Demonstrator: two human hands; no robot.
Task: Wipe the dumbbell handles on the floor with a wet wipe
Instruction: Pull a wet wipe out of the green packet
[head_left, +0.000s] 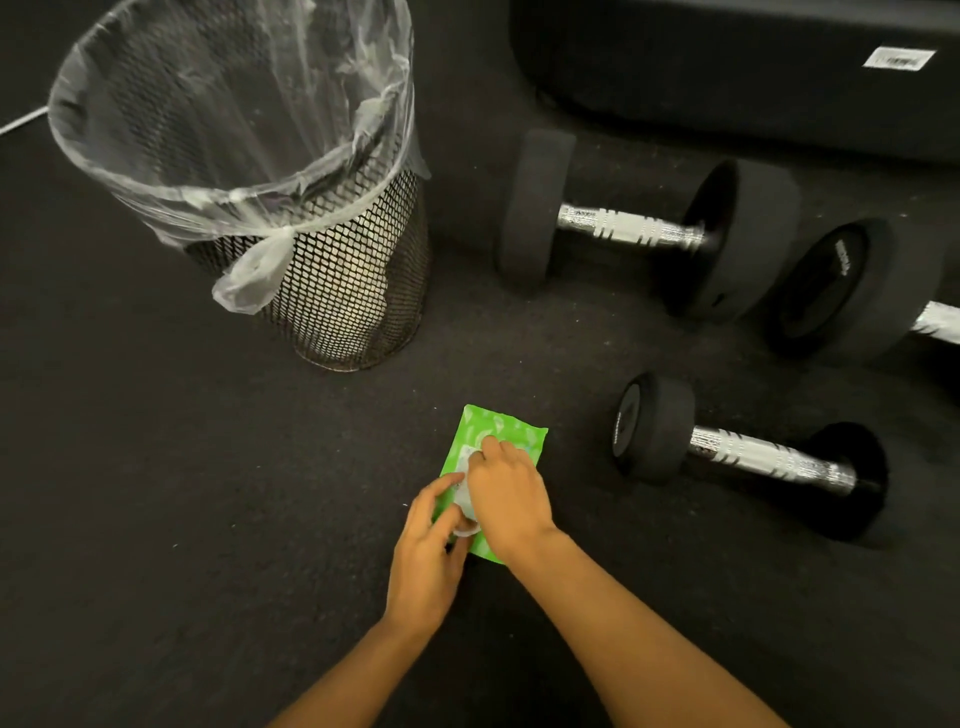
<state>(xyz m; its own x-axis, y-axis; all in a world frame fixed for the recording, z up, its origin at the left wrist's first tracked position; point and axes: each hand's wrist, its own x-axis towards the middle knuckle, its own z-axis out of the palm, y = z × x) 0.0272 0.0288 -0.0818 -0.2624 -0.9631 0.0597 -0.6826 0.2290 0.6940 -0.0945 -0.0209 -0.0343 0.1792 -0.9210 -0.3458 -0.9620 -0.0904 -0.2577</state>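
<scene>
A green wet wipe pack (511, 434) lies flat on the dark floor near the bottom middle. My left hand (428, 551) pinches the clear flap at the pack's near end. My right hand (506, 493) lies over the pack with its fingertips curled at the opening; whether they hold a wipe is hidden. Three black dumbbells with chrome handles lie to the right: a small one (769, 460) closest, a large one (631, 228) farther back, and a third (857, 291) cut off by the right edge.
A black mesh bin (358, 291) lined with a clear plastic bag stands at the upper left. A black padded bench or case (727, 67) fills the top right. A white cable (21, 122) runs off the left edge.
</scene>
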